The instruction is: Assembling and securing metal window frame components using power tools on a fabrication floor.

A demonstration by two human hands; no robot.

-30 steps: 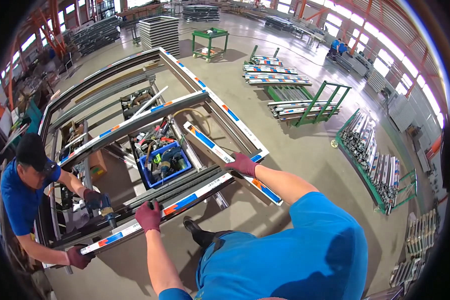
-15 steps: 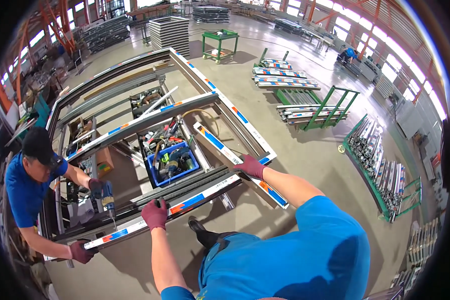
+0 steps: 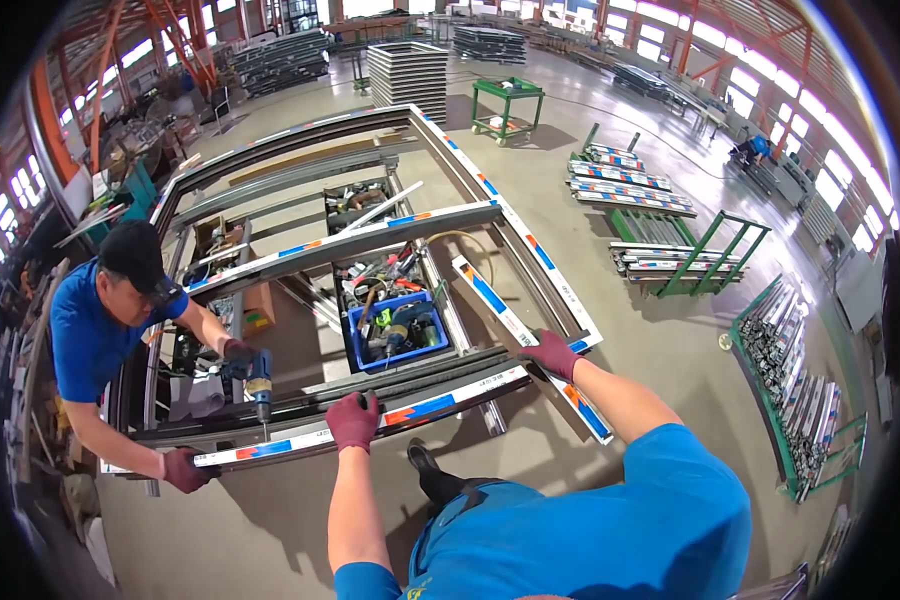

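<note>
My left hand [image 3: 352,420], in a maroon glove, is closed around the long profile bar [image 3: 450,398] on the near side of a large metal frame [image 3: 340,240]. In my right hand [image 3: 552,355], also gloved, is a shorter loose profile bar [image 3: 490,300] with white, blue and orange film. It slants across the frame's right near corner, one end sticking out toward me. At the left, a co-worker holds a cordless drill [image 3: 258,385], its bit pointing down at the long bar. The co-worker's other gloved hand [image 3: 183,470] grips that bar's left end.
Inside the frame's outline stand a blue crate [image 3: 437,342] of tools and other boxes of hardware. Green carts with profile bars [image 3: 638,190] stand at the right, and a rack of bundled bars [image 3: 785,380] lies farther right. A small green trolley [image 3: 510,92] is behind the frame.
My view has turned left, so the scene sits farther right in the picture. The co-worker's drill is more upright. Both my hands keep their holds.
</note>
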